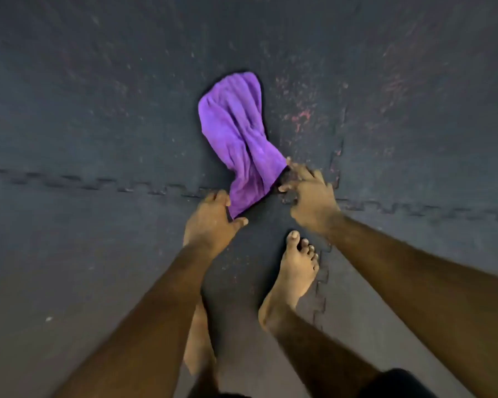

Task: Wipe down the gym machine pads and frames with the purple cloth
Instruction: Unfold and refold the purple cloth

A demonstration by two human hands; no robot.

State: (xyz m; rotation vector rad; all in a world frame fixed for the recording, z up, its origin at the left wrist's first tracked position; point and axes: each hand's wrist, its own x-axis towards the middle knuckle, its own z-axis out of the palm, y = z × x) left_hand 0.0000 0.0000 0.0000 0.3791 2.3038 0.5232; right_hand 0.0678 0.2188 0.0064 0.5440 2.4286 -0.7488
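One floor [98, 254] of dark rubber mats fills the view, flecked with pale and reddish specks. Two jigsaw seams run through it, one across and one up and down; they cross just beside the right hand, so four mats meet there.

Two bare forearms reach down from the lower edge, and a bit of dark shorts [400, 380] shows at the bottom.

One purple cloth [236, 133] lies rumpled on the floor just past the hands, its far end spread wide, its middle gathered narrow, and its near edge stretched between the two hands.

Two bare feet stand on the mats. The right foot [296, 271] is in plain sight with five toes; the left foot [197, 340] is mostly hidden under the left forearm.

The left hand [213, 216] pinches the cloth's near left corner, fingers curled over it and the thumb under. The right hand [308, 196] is curled at the near right corner, its forefinger tip on the corner and its thumb under the edge, in a pinch that blur leaves soft

One small white speck [49, 319] lies far to the left
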